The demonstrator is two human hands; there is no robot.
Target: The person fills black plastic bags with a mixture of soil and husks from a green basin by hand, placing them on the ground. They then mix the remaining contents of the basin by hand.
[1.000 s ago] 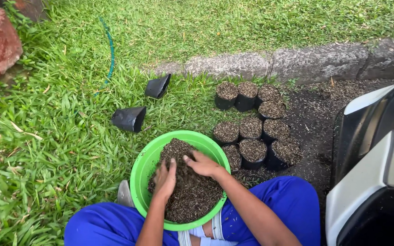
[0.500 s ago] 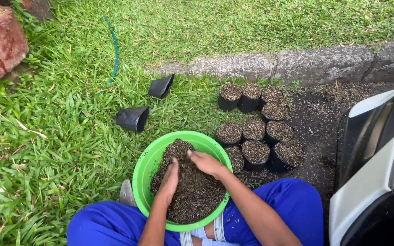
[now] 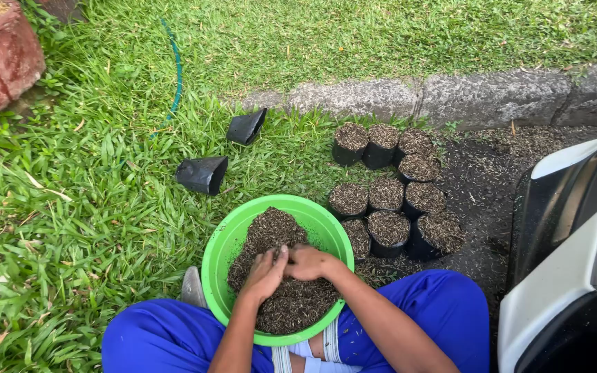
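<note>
- green bowl (image 3: 224, 243) sits on the grass between the person's knees, round, mouth facing up, no clear long axis
- soil mix (image 3: 271, 231) heaped inside the green bowl, pile running from the far rim toward the person
- left hand (image 3: 266, 274) palm down on the soil mix, fingers curled and close together, digging in; cannot tell if it grips anything
- right hand (image 3: 310, 262) just beside it, touching the left hand at the fingertips, fingers bent down into the soil mix, loosely closed
- filled black bags (image 3: 388, 195) stand upright in a cluster right of the bowl, nearest ones touching its rim
- two empty black bags (image 3: 204, 173) lie on their sides on the grass beyond the bowl, well apart from the hands
- blue trousers (image 3: 153, 338) either side of the bowl
- stone kerb (image 3: 450, 93) behind the cluster
</note>
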